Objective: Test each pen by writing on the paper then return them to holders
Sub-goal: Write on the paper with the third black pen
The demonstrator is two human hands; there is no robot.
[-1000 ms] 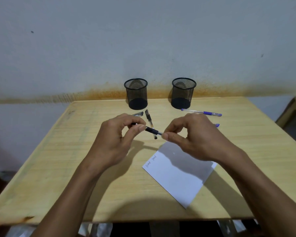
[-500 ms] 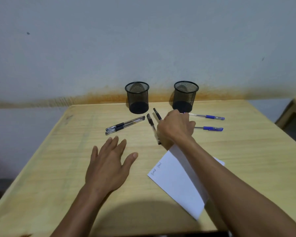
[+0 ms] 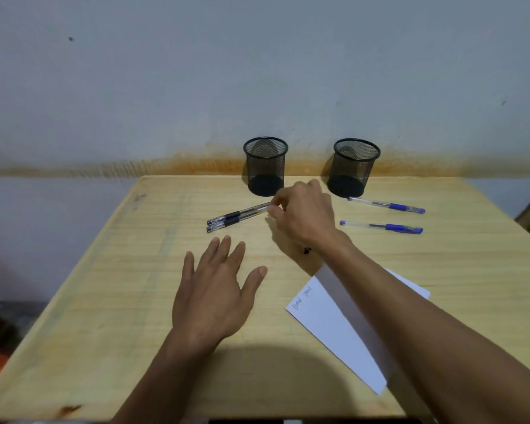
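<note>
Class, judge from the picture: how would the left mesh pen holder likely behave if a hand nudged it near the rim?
The left mesh holder looks empty and see-through, so probably light. It stands taller than its base is wide, so a rim nudge might tip it. On the smooth wooden table, a low push would likelier slide it.

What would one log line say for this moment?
right hand: fingers at black pens | left hand: open, flat | mesh holders: empty
</note>
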